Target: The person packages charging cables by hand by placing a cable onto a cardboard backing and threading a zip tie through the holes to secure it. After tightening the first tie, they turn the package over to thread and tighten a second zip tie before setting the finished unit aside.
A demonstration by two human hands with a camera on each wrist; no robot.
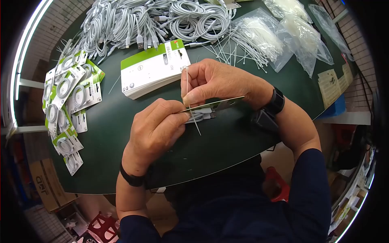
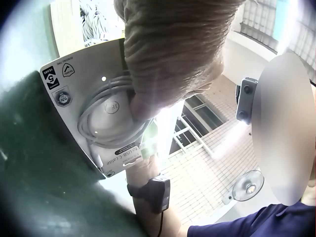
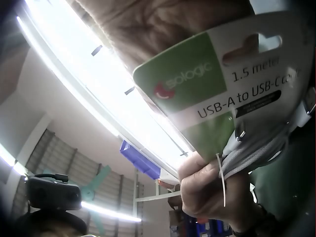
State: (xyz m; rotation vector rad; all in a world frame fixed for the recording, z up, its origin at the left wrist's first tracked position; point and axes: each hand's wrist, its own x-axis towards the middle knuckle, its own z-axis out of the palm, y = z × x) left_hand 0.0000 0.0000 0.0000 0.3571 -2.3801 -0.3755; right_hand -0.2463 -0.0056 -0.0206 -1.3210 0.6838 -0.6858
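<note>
In the head view my left hand (image 1: 156, 125) grips a cardboard backing card edge-on, with a coiled grey USB cable (image 1: 202, 114) against its near side. The left wrist view shows the card's printed face (image 2: 64, 106) and the cable loops (image 2: 91, 116) lying flat on it. My right hand (image 1: 216, 83) is just beyond the card, thumb and finger pinching a thin white cable tie (image 1: 196, 126). One end of the tie hangs down on the cable side. In the right wrist view the card (image 3: 195, 69) reads USB-A to USB-C, and the tie (image 3: 221, 180) dangles beside my left fingers.
A stack of backing cards (image 1: 154, 75) lies just beyond my hands. Grey cables (image 1: 133, 24) are heaped at the back, loose cable ties (image 1: 243, 48) and plastic bags of ties (image 1: 263, 36) to their right. Carded cables (image 1: 65, 87) pile up along the left side of the green table (image 1: 105, 162).
</note>
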